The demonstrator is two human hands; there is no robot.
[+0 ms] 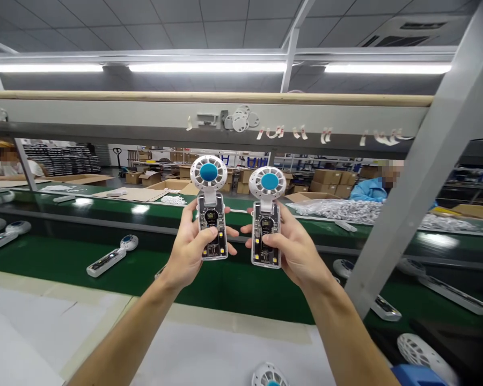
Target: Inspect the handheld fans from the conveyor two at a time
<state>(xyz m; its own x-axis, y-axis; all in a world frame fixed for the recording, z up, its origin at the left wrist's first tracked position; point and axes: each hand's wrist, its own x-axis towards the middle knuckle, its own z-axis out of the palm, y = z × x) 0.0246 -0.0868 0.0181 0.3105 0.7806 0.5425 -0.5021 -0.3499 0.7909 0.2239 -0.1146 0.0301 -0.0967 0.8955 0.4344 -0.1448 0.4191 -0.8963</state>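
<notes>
My left hand (187, 246) is closed around a small handheld fan (212, 214) with a white round head, a blue centre and a clear handle showing its circuit board. A matching handheld fan (266, 220) is gripped in my right hand (295, 249). Both are held upright side by side above the green conveyor belt (241, 292), a gap between them. Each thumb lies across the front of a handle. At the bottom edge, a further fan head (269, 375) shows in part on the white work surface (209, 348).
Other fans lie on the belt, one (112, 256) to the left and more at right. A slanted metal post (410, 161) stands at my right. White parts (358, 212) are heaped across the belt, near a person in a blue sleeve (370, 185). A rail (145, 115) crosses above.
</notes>
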